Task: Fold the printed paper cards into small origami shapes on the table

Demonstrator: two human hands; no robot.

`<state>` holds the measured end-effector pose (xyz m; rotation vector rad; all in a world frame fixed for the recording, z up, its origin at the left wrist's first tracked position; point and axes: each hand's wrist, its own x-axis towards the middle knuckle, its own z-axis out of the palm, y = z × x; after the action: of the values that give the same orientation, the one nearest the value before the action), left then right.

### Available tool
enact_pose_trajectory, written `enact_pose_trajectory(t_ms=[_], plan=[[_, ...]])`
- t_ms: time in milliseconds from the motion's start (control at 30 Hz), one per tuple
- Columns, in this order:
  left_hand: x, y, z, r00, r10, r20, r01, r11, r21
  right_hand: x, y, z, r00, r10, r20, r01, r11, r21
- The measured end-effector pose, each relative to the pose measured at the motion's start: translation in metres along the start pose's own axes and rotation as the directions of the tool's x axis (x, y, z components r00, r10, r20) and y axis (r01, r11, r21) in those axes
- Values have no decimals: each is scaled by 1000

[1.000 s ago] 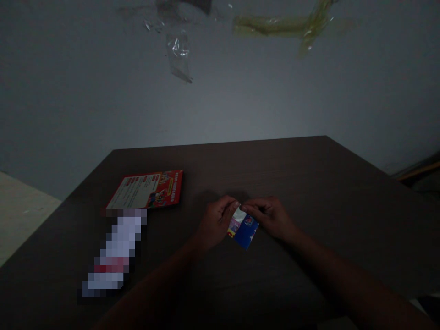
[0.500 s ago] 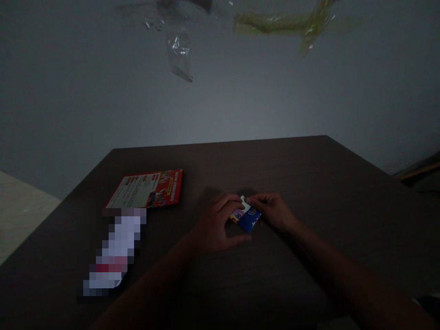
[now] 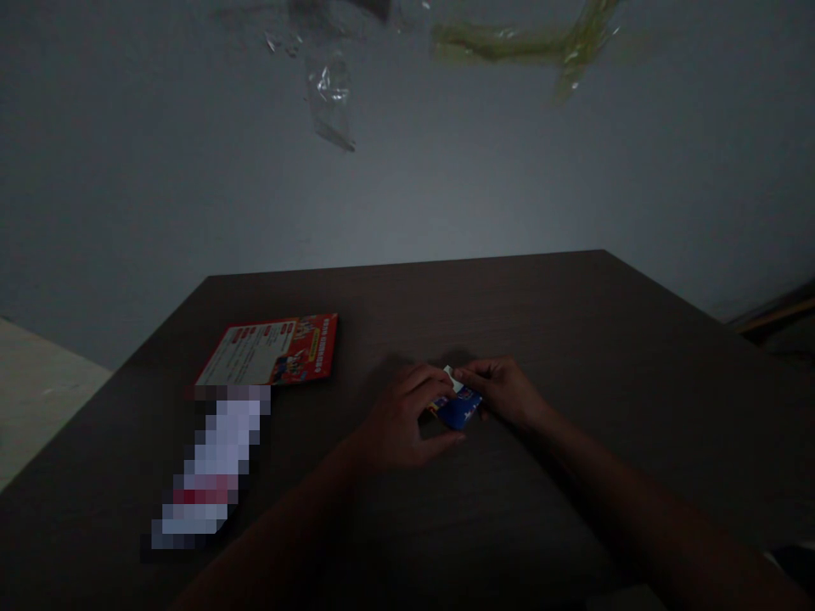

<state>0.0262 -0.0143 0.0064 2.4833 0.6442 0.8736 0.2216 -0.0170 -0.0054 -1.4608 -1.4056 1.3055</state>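
Note:
A small blue, white and yellow printed packet or folded paper (image 3: pixel 459 411) is between my two hands, just above or on the dark table. My left hand (image 3: pixel 407 417) curves around its left side, fingertips on its upper face and thumb along the near edge. My right hand (image 3: pixel 508 392) pinches its right side, with the thumb on top beside the white part. The fingers cover much of the piece.
On the dark wooden table (image 3: pixel 509 314), a red and white printed card or booklet (image 3: pixel 273 350) lies at the left. Nearer is a pixelated whitish object (image 3: pixel 220 458). Behind the table, the grey wall (image 3: pixel 433 187) bears yellow tape (image 3: pixel 509 44) and clear plastic (image 3: pixel 331 93).
My left fingers have shifted slightly right over the small piece, covering more of its white and yellow part. My right hand has hardly moved.

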Motion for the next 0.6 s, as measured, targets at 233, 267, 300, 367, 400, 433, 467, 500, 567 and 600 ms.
enact_pose_trajectory(t_ms=[233, 267, 300, 367, 400, 433, 467, 500, 567, 600], plan=[[0, -4, 2, 980, 151, -128, -142, 987, 74, 0, 3, -2, 1000, -13, 10, 13, 1000, 2], [0, -4, 2, 975, 184, -125, -171, 979, 110, 0, 3, -2, 1000, -9, 9, 9, 1000, 3], [0, -3, 1, 972, 208, -112, -191, 971, 145, 0, 2, -2, 1000, -5, 7, 5, 1000, 6], [0, -3, 0, 972, 221, -74, -202, 958, 205, 0, 2, -1, 1000, -2, 7, 2, 1000, 6], [0, -3, 0, 975, 218, -53, -200, 953, 229, 1, 2, -1, 1000, -1, 7, 1, 1000, 4], [0, -3, -1, 976, 213, -36, -198, 948, 249, 1, 2, -1, 1000, 1, 8, -1, 1000, 2], [0, -4, 0, 978, 208, -20, -196, 944, 265, 1, 2, -1, 1000, 2, 11, -2, 1000, -1], [-1, -5, 0, 979, 205, -3, -196, 940, 281, 2, 3, -1, 1000, 3, 15, -3, 1000, -7], [-1, -7, 1, 979, 199, 32, -199, 930, 307, 2, 4, 0, 1000, 3, 19, -2, 1000, -25], [-2, -8, 2, 980, 194, 50, -200, 926, 320, 2, 3, 0, 1000, 4, 21, -3, 999, -47]])
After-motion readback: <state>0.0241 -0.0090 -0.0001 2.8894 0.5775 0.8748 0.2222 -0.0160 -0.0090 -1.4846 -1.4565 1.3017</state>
